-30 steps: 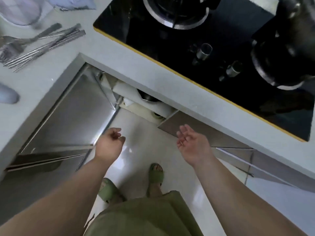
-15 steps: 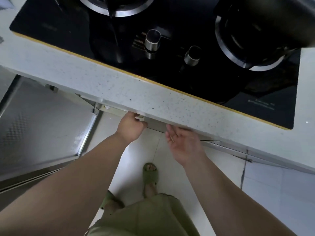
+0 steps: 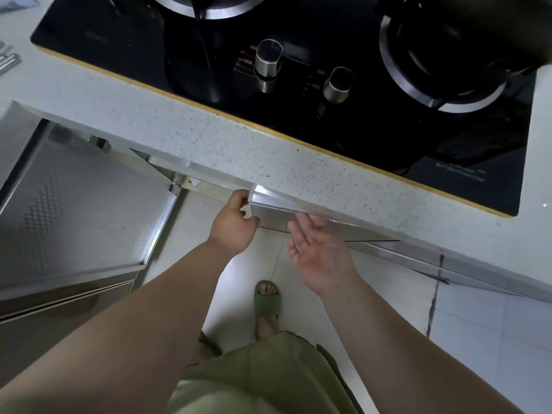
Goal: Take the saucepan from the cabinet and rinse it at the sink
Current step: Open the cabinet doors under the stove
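Hob [image 3: 298, 94] lettering blurred, unreadable | left hand [image 3: 233, 225] grasping cabinet door [image 3: 286, 209] edge | right hand [image 3: 319, 252] released, palm up

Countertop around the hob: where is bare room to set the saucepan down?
Free: the speckled countertop strip between the hob and the front edge. Crowded: both burners, the right one under dark cookware; utensils at far left.

i'm seeing a speckled stone-look countertop [image 3: 268, 156], a glossy black glass hob [image 3: 358, 121] with shiny metal knobs [image 3: 267, 62], and an embossed brushed-steel cabinet door [image 3: 74, 210] gleaming.
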